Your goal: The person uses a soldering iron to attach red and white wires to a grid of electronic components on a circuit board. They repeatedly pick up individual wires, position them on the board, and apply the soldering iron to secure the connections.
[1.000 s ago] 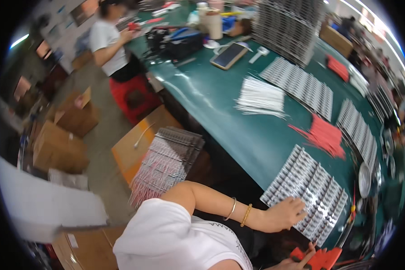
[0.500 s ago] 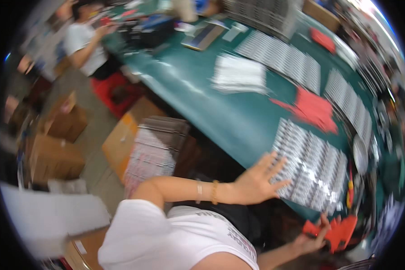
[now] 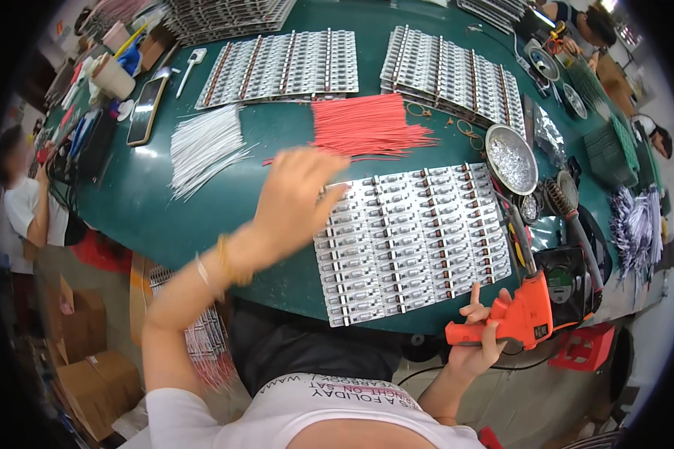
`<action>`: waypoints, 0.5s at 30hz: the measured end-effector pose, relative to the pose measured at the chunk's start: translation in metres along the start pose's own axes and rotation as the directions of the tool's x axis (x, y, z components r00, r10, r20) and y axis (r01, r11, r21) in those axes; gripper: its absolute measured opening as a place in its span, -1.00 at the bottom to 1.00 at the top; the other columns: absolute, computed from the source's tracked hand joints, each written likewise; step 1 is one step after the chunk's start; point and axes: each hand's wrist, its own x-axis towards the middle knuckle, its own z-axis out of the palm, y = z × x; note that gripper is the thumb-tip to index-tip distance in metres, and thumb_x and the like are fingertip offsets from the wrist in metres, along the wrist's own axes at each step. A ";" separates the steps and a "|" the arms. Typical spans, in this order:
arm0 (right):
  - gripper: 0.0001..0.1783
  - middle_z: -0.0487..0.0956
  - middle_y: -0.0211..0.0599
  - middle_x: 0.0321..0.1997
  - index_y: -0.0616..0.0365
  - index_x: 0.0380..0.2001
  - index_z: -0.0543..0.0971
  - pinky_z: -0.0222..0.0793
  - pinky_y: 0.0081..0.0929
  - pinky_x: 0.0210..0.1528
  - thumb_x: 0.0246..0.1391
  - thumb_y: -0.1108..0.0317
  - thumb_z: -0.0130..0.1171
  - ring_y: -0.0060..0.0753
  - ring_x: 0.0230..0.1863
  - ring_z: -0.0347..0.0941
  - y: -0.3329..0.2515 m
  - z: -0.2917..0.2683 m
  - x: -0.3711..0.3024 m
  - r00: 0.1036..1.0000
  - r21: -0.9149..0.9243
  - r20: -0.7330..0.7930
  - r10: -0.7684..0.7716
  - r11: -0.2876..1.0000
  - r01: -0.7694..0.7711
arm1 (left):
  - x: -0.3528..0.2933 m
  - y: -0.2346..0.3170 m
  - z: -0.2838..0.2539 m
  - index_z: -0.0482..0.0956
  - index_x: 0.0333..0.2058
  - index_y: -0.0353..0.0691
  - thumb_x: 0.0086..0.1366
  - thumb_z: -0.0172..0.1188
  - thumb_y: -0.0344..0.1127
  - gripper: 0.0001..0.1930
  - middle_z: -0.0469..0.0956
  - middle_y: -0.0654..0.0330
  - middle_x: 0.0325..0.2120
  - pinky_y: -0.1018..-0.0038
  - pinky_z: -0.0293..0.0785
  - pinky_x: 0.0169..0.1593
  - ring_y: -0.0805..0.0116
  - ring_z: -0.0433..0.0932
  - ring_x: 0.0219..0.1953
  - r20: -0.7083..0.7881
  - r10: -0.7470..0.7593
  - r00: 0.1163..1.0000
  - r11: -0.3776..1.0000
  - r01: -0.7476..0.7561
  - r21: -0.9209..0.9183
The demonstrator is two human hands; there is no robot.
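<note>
My right hand (image 3: 480, 346) is wrapped round the grip of an orange-red soldering gun (image 3: 535, 308) at the table's near right edge. Its dark tip end points up beside a panel of small circuit boards (image 3: 415, 243), which lies flat in front of me with rows of small parts. Over the panel's far left corner hovers my left hand (image 3: 296, 194), slightly blurred, its thumb apart from the fingers and nothing visible between them. Just beyond those fingers lies a bundle of red wires (image 3: 363, 123). A bundle of white wires (image 3: 208, 144) is to its left.
Two stacks of similar panels (image 3: 284, 67) (image 3: 453, 78) stand farther back. A metal bowl (image 3: 511, 159) with shiny bits sits right of my panel. A phone (image 3: 147, 110) lies at left. Other people (image 3: 34, 198) work at far left and far right.
The view has turned and become sharper. My left hand has gone from the panel's left edge to above its far left corner. The right hand still grips the soldering gun.
</note>
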 end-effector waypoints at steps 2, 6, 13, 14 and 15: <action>-0.36 0.55 -0.20 -0.51 0.42 0.20 0.23 -0.18 0.34 0.40 0.12 0.29 0.08 -0.17 -0.40 0.54 0.002 0.004 0.002 1.000 0.024 -0.030 0.006 1.000 -0.005 | 0.051 -0.046 0.029 0.62 -0.18 -0.25 0.19 0.25 -0.29 -0.76 0.61 0.06 -0.27 0.22 0.35 -0.09 0.08 0.51 -0.16 -0.027 0.074 0.997 0.996 -0.073 0.049; -0.37 0.53 -0.22 -0.53 0.40 0.20 0.24 -0.12 0.33 0.39 0.13 0.29 0.08 -0.21 -0.44 0.51 0.001 0.017 -0.010 0.990 0.028 -0.141 -0.024 0.999 0.028 | 0.125 -0.086 0.073 0.68 -0.31 -0.22 0.17 0.27 -0.21 -0.79 0.64 0.09 -0.40 0.20 0.34 -0.13 0.11 0.52 -0.22 0.089 0.089 0.992 0.955 -0.110 0.275; -0.38 0.47 -0.28 -0.51 0.42 0.23 0.22 0.13 0.15 0.30 0.17 0.34 0.08 -0.35 -0.47 0.44 -0.023 0.037 -0.060 0.961 -0.188 -0.238 -0.144 0.977 0.100 | 0.161 -0.085 0.093 0.68 -0.53 -0.20 0.11 0.30 -0.21 -0.81 0.62 0.00 -0.56 0.13 0.37 -0.17 0.02 0.59 -0.36 0.302 -0.025 0.953 0.963 -0.059 0.264; -0.38 0.48 -0.28 -0.51 0.42 0.23 0.22 0.18 0.12 0.26 0.16 0.35 0.08 -0.36 -0.48 0.44 -0.024 0.041 -0.067 0.957 -0.226 -0.254 -0.142 0.970 0.084 | 0.161 -0.086 0.092 0.68 -0.53 -0.20 0.11 0.30 -0.21 -0.81 0.63 0.00 -0.55 0.12 0.37 -0.17 0.02 0.60 -0.37 0.343 -0.033 0.939 0.970 -0.052 0.236; -0.37 0.48 -0.28 -0.50 0.43 0.24 0.21 0.24 0.09 0.22 0.16 0.36 0.08 -0.36 -0.49 0.44 -0.024 0.044 -0.069 0.956 -0.256 -0.261 -0.135 0.964 0.066 | 0.158 -0.086 0.089 0.67 -0.50 -0.21 0.13 0.29 -0.21 -0.81 0.61 -0.02 -0.57 0.10 0.39 -0.19 -0.01 0.60 -0.42 0.326 0.031 0.945 0.968 -0.109 0.226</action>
